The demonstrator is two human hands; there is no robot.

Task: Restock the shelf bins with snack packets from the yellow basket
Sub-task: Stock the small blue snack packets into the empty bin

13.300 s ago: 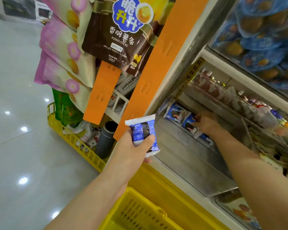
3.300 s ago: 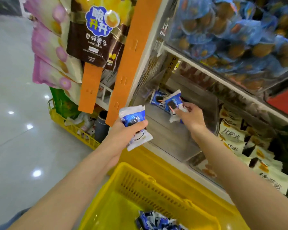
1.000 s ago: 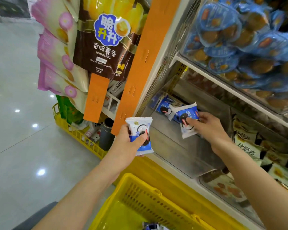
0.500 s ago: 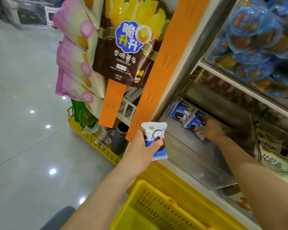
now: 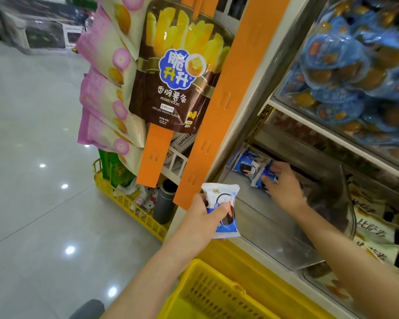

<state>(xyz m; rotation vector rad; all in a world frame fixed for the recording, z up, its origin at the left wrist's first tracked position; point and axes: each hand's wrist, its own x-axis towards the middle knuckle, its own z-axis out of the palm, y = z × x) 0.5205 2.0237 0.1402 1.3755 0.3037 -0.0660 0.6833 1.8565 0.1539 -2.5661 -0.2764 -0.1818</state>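
Observation:
My left hand (image 5: 203, 214) grips a blue-and-white snack packet (image 5: 224, 217) upright in front of the shelf edge. My right hand (image 5: 283, 187) reaches into the clear shelf bin (image 5: 274, 229) with straight fingers that rest on a blue packet (image 5: 264, 178) at the bin's back left. Another blue packet (image 5: 245, 163) lies just behind it. The yellow basket (image 5: 207, 293) is below my arms, only its rim and wall showing.
Orange hanging strips (image 5: 221, 104) carry a brown potato-stick bag (image 5: 177, 72) and pink bags (image 5: 106, 88) left of the shelf. Blue wrapped snacks (image 5: 346, 72) fill the upper bin. Cream packets (image 5: 373, 229) fill the bin to the right. A yellow floor rack (image 5: 134, 206) stands at the left.
My right hand has set its packet down at the back of the bin and its fingers have straightened on it. My left hand keeps hold of its packet.

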